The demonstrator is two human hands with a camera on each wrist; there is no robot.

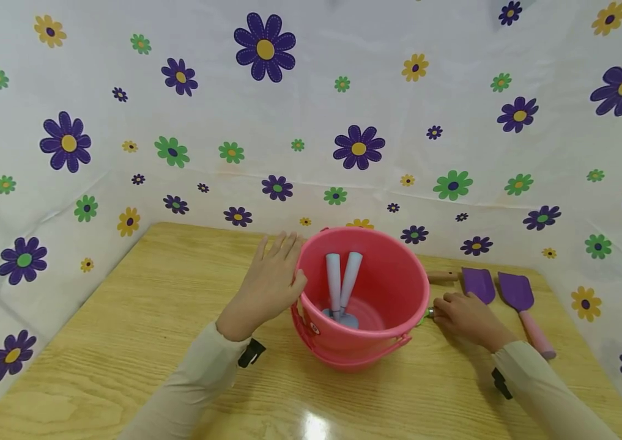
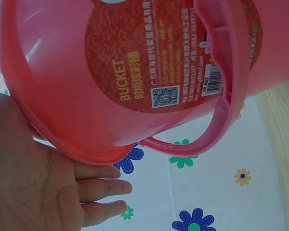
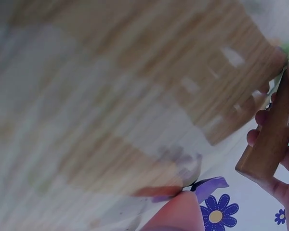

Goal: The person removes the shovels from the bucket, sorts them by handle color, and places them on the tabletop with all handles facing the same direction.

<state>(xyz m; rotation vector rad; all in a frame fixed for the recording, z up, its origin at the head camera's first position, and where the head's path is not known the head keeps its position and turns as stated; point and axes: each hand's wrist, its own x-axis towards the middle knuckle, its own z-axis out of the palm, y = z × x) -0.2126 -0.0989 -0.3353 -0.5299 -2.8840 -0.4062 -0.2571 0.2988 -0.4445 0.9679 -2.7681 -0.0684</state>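
A pink bucket (image 1: 366,342) stands on the table, tilted a little in the head view. My left hand (image 1: 272,278) rests against its left rim with the fingers straight; in the left wrist view they extend past the rim. Inside the bucket are two trowels (image 1: 334,284) with pale handles, their blades at the bottom. To the right of the bucket, my right hand (image 1: 467,321) grips a small tool by its wooden handle (image 3: 272,130). A metal collar and a bit of green show at its far end; the rest is hidden by the bucket.
Two purple shovels lie at the right: one blade (image 1: 478,285) beyond my right hand, the other with a pink handle (image 1: 536,335). Another wooden handle (image 1: 444,276) sticks out behind the bucket. A flower-printed cloth (image 1: 299,165) rises behind the wooden table (image 1: 96,366).
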